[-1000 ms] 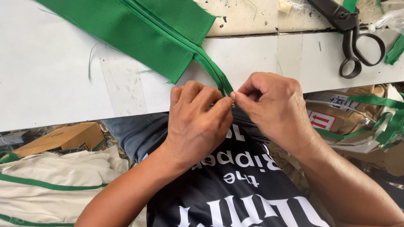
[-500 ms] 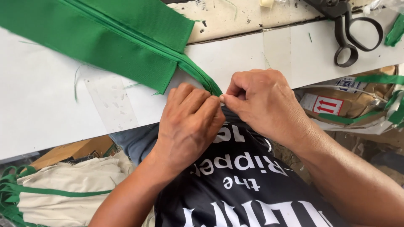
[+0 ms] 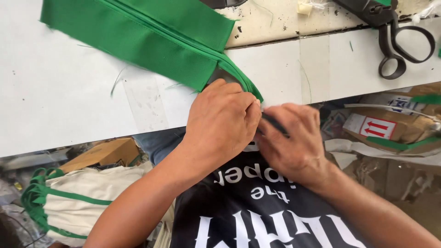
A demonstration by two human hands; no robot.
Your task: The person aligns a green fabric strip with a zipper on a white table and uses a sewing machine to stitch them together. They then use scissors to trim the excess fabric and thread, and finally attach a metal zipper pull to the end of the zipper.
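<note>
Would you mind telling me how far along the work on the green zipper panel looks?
Done: the green fabric panel lies on the white table with its zipper tape running to the edge. In hand: the left hand and right hand pinch the zipper end together at the table's edge. Left: the scissors lie unused; whether a slider is on is hidden.

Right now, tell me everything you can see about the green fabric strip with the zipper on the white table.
The long green woven fabric strip lies flat and slantwise across the white table, from upper left towards the table's near edge. A matching green zipper tape runs along its middle, and its cut right end is slightly frayed. The tape narrows into a tail that passes off the table edge, where the left hand and right hand pinch it between their fingers. Loose green threads lie beside it.
</note>
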